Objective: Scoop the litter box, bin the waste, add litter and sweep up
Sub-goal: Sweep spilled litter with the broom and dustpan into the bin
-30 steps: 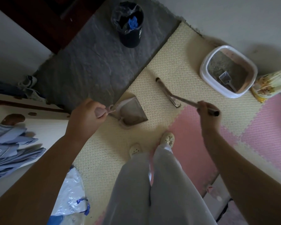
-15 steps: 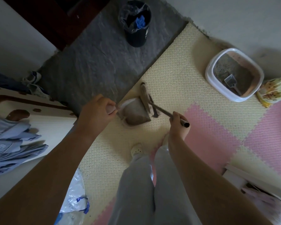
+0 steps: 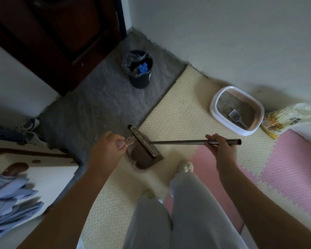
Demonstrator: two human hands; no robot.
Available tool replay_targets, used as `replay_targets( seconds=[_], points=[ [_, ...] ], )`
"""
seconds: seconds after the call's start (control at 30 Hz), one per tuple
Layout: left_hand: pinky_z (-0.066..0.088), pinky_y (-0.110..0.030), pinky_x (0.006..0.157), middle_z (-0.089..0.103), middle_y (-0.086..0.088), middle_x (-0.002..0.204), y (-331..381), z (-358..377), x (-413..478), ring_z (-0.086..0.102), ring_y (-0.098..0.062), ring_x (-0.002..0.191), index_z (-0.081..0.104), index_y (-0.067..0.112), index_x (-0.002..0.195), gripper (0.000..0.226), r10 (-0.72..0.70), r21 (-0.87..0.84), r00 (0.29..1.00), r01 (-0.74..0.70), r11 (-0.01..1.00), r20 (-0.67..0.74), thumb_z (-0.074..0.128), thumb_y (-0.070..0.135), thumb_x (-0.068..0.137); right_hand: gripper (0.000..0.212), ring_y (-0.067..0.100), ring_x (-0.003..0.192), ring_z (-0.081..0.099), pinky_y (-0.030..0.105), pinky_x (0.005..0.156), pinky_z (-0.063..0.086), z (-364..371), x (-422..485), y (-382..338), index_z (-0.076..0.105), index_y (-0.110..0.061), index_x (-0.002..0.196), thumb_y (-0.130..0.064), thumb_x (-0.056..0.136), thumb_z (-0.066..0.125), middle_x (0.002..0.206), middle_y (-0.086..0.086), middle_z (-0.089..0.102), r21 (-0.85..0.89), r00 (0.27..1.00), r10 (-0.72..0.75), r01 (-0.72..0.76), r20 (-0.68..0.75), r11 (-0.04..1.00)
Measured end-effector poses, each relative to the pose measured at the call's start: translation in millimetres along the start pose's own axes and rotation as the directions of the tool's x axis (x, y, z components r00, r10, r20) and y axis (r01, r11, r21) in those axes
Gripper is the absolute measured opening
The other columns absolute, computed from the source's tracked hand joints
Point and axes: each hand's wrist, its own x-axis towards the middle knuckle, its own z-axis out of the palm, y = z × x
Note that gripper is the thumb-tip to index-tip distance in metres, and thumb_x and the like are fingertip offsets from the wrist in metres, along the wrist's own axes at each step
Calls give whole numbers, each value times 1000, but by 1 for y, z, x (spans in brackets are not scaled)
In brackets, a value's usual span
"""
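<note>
My left hand (image 3: 109,146) grips the handle of a brown dustpan (image 3: 144,158) that rests on the cream foam mat. My right hand (image 3: 220,146) holds the dark metal pole of a broom (image 3: 178,142); the pole lies almost level and the broom head (image 3: 144,141) sits across the mouth of the dustpan. A white litter box (image 3: 215,112) stands by the wall at the right, with grey litter and a grey scoop (image 3: 236,115) inside. A black bin (image 3: 140,69) with a liner and something blue in it stands on the grey floor.
A yellow litter bag (image 3: 284,121) lies right of the litter box. Pink and cream foam mats (image 3: 294,168) cover the floor. A dark door (image 3: 57,33) is at the upper left. Shoes (image 3: 30,125), folded blue cloth (image 3: 9,203) and a white cabinet top are at the left. My legs and slippers are below.
The broom head swept left across the mat to the dustpan and now lies over its mouth. My right hand swung the pole out to the right. The view tilted up towards the wall.
</note>
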Motion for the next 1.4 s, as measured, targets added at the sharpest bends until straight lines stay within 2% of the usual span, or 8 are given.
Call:
replay_targets(
  seconds=[0.13, 0.33, 0.47, 0.67, 0.83, 1.0, 1.2, 1.4],
  points=[
    [53, -34, 61, 65, -9, 86, 13, -7, 30, 65, -29, 69, 71, 10, 85, 23, -16, -1, 997, 16, 1000, -82, 84, 17, 68, 9, 27, 101, 68, 34, 85, 57, 13, 29, -38, 63, 2, 85, -4, 89, 58, 96, 20, 70, -93, 996, -63, 68, 56, 993],
    [50, -31, 54, 62, -3, 83, 54, 4, 99, 59, -17, 62, 69, 12, 85, 16, 10, 8, 990, -9, 1000, -140, 79, 19, 75, 6, 24, 96, 68, 22, 75, 57, 44, 108, -109, 70, -1, 81, -4, 84, 66, 79, 5, 70, -116, 991, -115, 122, 62, 986],
    [49, -30, 65, 59, 3, 88, 83, 14, 158, 58, -15, 75, 66, 15, 90, 13, -140, -56, 987, 135, 989, -85, 72, 22, 81, 19, 27, 97, 68, 17, 68, 55, 69, 174, -158, 68, 7, 97, -7, 82, 68, 88, 12, 68, -102, 996, -92, 93, 13, 990],
    [38, -12, 61, 57, 5, 77, 128, 31, 243, 55, -13, 72, 67, 12, 87, 10, -225, -99, 966, 213, 972, -131, 73, 15, 80, 15, 26, 97, 67, 24, 77, 57, 122, 256, -227, 68, 6, 90, -6, 82, 66, 90, 16, 66, -107, 990, -140, 140, 0, 984],
    [51, -32, 66, 61, -1, 86, 145, 48, 304, 58, -15, 77, 67, 12, 91, 16, -233, -118, 962, 218, 969, -140, 73, 23, 80, 11, 21, 95, 66, 27, 81, 57, 177, 307, -261, 63, -10, 76, -10, 87, 63, 95, 15, 67, -130, 980, -197, 200, 38, 971],
    [52, -31, 65, 63, -1, 90, 157, 56, 366, 61, -14, 77, 69, 13, 90, 17, -240, -134, 954, 218, 967, -182, 74, 24, 79, 15, 8, 78, 68, 30, 85, 56, 231, 350, -274, 65, -17, 76, -21, 91, 62, 84, 3, 70, -229, 968, -244, 252, 60, 940],
    [53, -35, 50, 63, -4, 80, 145, 72, 437, 61, -17, 63, 69, 10, 84, 14, -68, -79, 982, 55, 995, -175, 79, 16, 75, 16, 8, 72, 67, 42, 89, 55, 295, 394, -292, 69, -13, 80, -26, 88, 62, 72, -4, 67, -286, 951, -295, 310, 96, 907],
    [53, -32, 54, 62, -1, 85, 142, 86, 495, 62, -16, 69, 69, 13, 87, 16, -89, -90, 989, 78, 993, -117, 79, 17, 75, 16, 13, 73, 66, 50, 88, 53, 336, 439, -296, 68, -20, 71, -32, 81, 64, 63, -7, 67, -296, 950, -291, 313, 116, 902]
  ],
)
